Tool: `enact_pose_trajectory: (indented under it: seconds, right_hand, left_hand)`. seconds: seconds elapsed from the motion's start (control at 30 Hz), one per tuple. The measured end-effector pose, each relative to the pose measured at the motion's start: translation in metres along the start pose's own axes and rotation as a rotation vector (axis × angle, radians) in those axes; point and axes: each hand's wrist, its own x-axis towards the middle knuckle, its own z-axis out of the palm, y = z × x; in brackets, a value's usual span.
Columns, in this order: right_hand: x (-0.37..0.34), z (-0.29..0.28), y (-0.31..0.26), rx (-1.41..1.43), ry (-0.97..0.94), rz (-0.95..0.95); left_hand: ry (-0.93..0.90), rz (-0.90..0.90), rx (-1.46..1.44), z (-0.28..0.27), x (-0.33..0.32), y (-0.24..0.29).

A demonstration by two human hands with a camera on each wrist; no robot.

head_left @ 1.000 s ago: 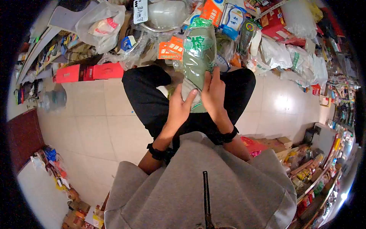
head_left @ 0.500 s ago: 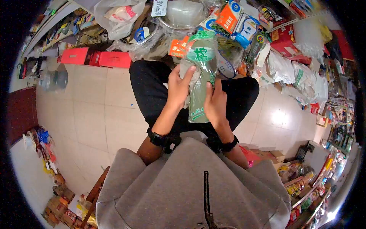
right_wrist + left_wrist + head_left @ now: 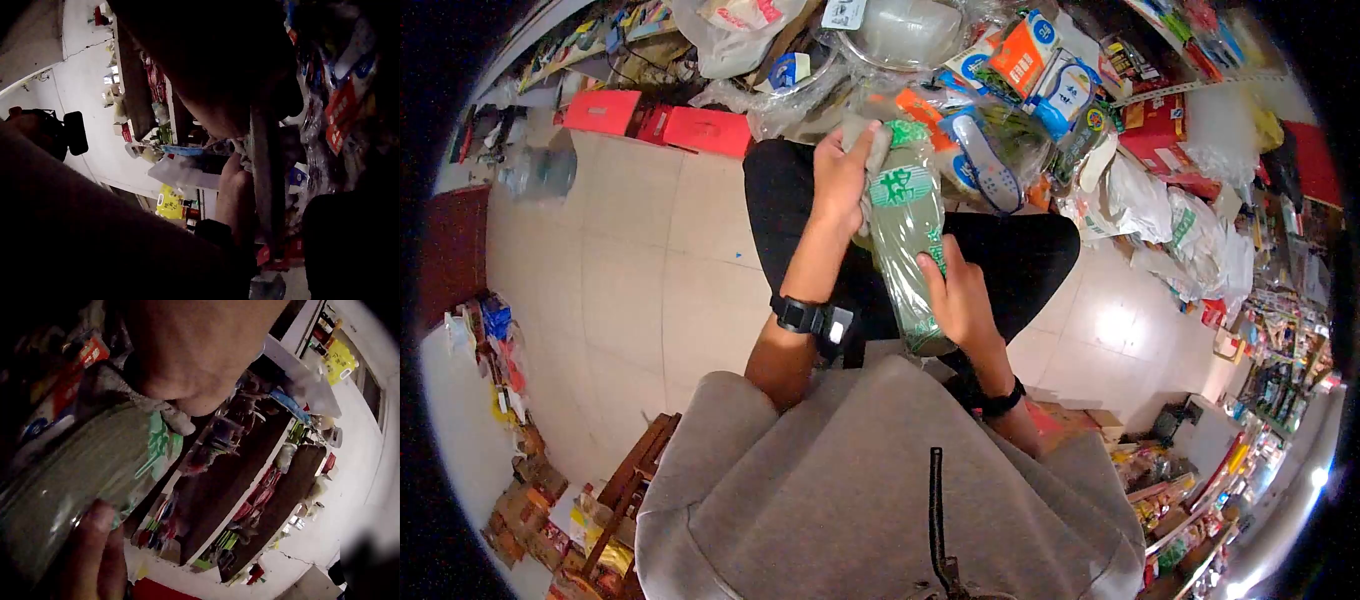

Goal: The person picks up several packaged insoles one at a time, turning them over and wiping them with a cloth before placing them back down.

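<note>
A long green-grey insole pack (image 3: 905,235) in clear plastic with green lettering lies slanted above the person's lap in the head view. My right hand (image 3: 967,300) grips its lower right side, thumb on the front face. My left hand (image 3: 837,180) holds a crumpled grey cloth (image 3: 877,150) against the pack's upper left edge. In the left wrist view the cloth (image 3: 178,419) shows under the left hand, beside the pack's green print (image 3: 159,447). The right wrist view is dark, with the pack seen edge-on.
In front lies a heap of plastic-wrapped goods, with a blue-rimmed insole (image 3: 985,165), orange packets (image 3: 1025,55) and white bags (image 3: 1135,190). Red boxes (image 3: 710,130) stand at the left on the tiled floor (image 3: 620,260). Loaded shelves (image 3: 1200,510) line the right.
The pack has come lower and tilted, its top now leaning left. My left hand with the cloth has moved from the pack's lower end up to its upper left edge; the right hand keeps its grip.
</note>
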Motion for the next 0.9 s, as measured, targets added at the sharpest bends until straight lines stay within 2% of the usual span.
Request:
enact_pose_trajectory:
  seconds: [0.17, 0.23, 0.27, 0.3, 0.33, 0.37, 0.43, 0.47, 0.5, 0.6, 0.7, 0.77, 0.8, 0.83, 0.9]
  right_hand:
    - [-0.008, 0.001, -0.005, 0.040, 0.022, -0.001]
    - [-0.013, -0.001, -0.004, 0.039, 0.037, -0.035]
    - [-0.018, -0.002, -0.002, 0.080, 0.013, -0.039]
    - [-0.021, -0.004, 0.000, 0.121, -0.010, -0.043]
    - [-0.023, -0.006, 0.003, 0.119, -0.011, -0.041]
    - [-0.025, -0.008, 0.006, 0.115, -0.001, -0.003]
    - [-0.028, -0.016, 0.008, 0.113, 0.017, 0.046]
    - [-0.023, -0.022, 0.006, 0.160, -0.005, 0.077]
    - [-0.018, -0.025, 0.005, 0.210, -0.026, 0.106]
    - [-0.005, -0.023, 0.005, 0.232, 0.078, 0.078]
    - [0.008, -0.030, -0.001, 0.318, 0.059, 0.162]
    - [0.020, -0.024, -0.002, 0.250, 0.303, 0.073]
    - [0.023, -0.026, -0.005, 0.301, 0.279, 0.170]
    - [0.029, -0.024, -0.002, 0.300, 0.279, 0.174]
    - [0.039, -0.018, 0.003, 0.459, 0.475, -0.025]
  left_hand:
    - [-0.018, 0.086, 0.029, 0.000, 0.007, 0.004]
    - [0.132, 0.223, 0.141, 0.001, 0.015, 0.003]
    - [0.324, 0.178, 0.138, 0.007, 0.011, 0.018]
    - [0.288, 0.278, 0.083, -0.008, 0.028, 0.019]
    - [0.280, 0.262, 0.074, -0.025, 0.047, 0.024]
    - [0.270, 0.244, 0.066, -0.041, 0.057, 0.029]
    - [0.034, 0.137, -0.197, -0.053, 0.052, 0.044]
    - [-0.007, 0.115, -0.198, -0.061, 0.057, 0.043]
    - [-0.018, 0.114, -0.193, -0.067, 0.058, 0.037]
    - [-0.159, -0.164, -0.440, -0.071, 0.024, 0.035]
    - [-0.141, -0.241, -0.496, -0.090, 0.002, -0.002]
    - [-0.234, -0.329, -0.537, -0.084, -0.027, -0.016]
    - [-0.202, -0.351, -0.513, -0.076, -0.039, -0.020]
    - [-0.223, -0.417, -0.555, -0.071, -0.051, -0.022]
    - [-0.169, -0.446, -0.586, -0.062, -0.067, -0.028]
